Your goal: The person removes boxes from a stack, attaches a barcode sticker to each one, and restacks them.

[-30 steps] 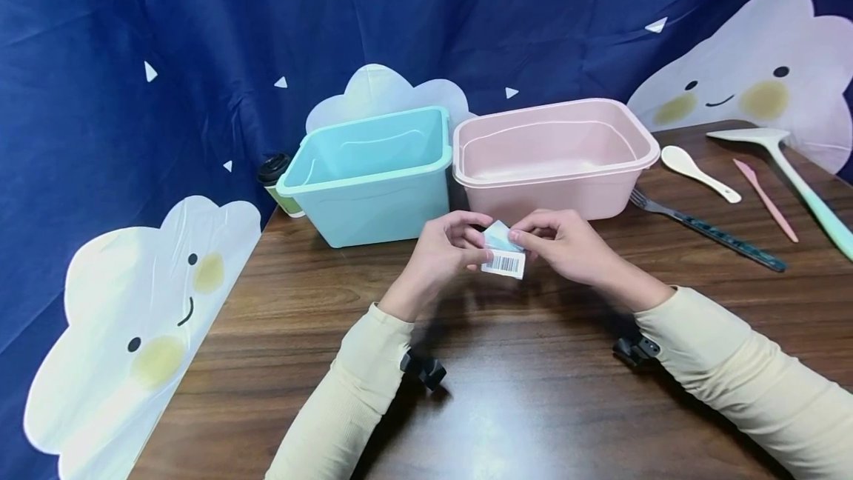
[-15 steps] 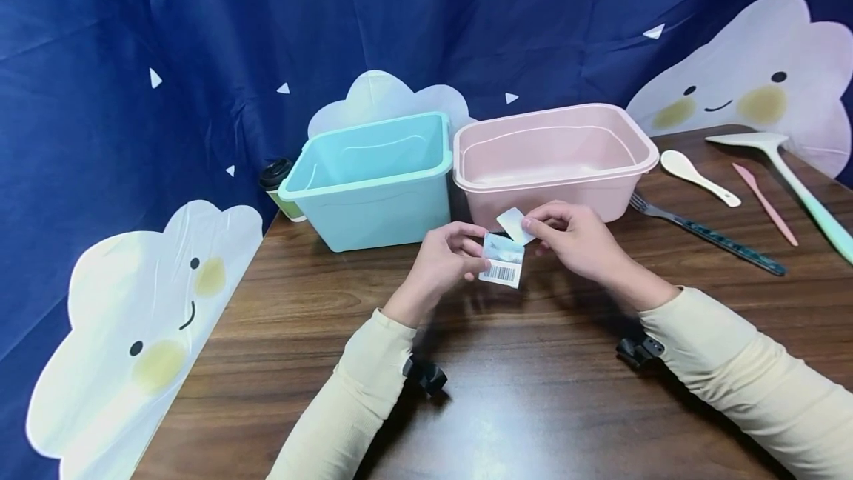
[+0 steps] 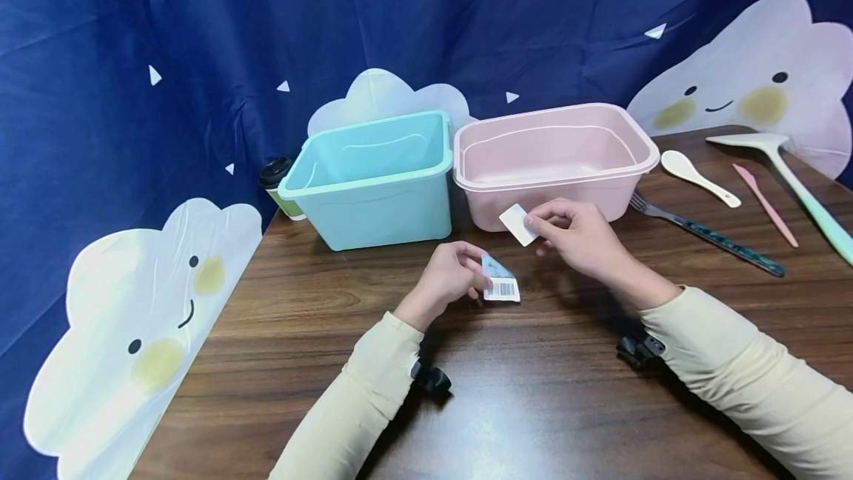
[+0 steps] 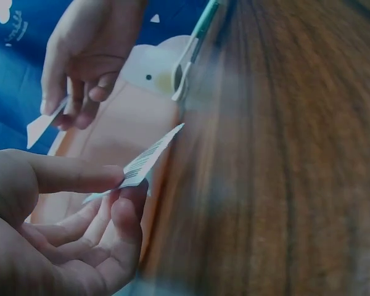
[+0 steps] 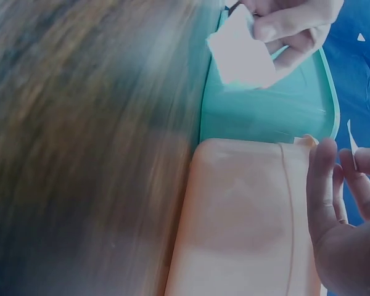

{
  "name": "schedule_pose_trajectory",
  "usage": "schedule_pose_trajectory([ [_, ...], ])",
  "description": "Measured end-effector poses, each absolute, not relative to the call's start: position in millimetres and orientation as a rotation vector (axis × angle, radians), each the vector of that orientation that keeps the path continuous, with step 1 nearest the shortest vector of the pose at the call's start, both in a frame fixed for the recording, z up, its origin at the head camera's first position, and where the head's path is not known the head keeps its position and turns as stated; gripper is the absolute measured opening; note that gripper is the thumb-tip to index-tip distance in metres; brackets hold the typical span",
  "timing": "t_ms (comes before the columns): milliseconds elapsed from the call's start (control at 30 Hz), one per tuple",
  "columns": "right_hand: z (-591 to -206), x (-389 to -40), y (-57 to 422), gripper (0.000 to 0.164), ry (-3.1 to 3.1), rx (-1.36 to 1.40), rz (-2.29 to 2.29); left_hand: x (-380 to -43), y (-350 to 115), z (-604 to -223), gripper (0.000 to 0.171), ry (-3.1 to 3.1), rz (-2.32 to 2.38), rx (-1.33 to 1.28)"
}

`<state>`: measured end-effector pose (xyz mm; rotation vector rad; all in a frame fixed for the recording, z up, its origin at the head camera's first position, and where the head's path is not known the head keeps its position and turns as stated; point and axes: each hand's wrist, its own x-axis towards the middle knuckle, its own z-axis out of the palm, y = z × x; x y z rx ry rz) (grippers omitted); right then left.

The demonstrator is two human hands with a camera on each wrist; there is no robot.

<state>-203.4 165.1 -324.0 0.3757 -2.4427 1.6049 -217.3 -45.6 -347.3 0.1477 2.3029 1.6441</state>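
Observation:
My left hand [image 3: 452,274] pinches a small blue-and-white packet [image 3: 502,290] with a barcode on it, low over the table in front of the bins. In the left wrist view this barcoded packet [image 4: 149,158] is seen nearly edge-on between thumb and fingers. A small white square piece [image 3: 516,224] with rounded corners is pinched between thumb and fingers of my right hand [image 3: 574,234], before the pink bin's front wall. The two pieces are apart. Seen from the right wrist, the white piece [image 5: 352,145] shows as a thin sliver.
A turquoise bin [image 3: 393,213] and a pink bin [image 3: 553,202] stand side by side at the back. Behind the turquoise one is a lidded cup [image 3: 288,202]. On the right lie a fork [image 3: 713,232], a white spoon [image 3: 700,176], a pink knife [image 3: 766,202] and a long green-white utensil [image 3: 803,191].
The white piece has come away from the packet in my right hand and moved slightly up. My left hand has moved down toward me with the packet.

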Motion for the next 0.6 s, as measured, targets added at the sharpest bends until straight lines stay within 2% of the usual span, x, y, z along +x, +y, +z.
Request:
schedule_pose_trajectory([
  [233, -322, -202, 165, 0.022, -2.463, 0.392, 1.585, -216, -43, -350, 0.042, 2.335, 1.512, 0.148],
  [500, -319, -202, 165, 0.020, -2.444, 0.457, 1.547, -213, -44, -335, 0.030, 2.759, 1.018, 0.284],
  [600, -320, -200, 162, 0.017, -2.416, 0.492, 1.552, -211, -47, -330, 0.029, 2.771, 1.037, 0.299],
])
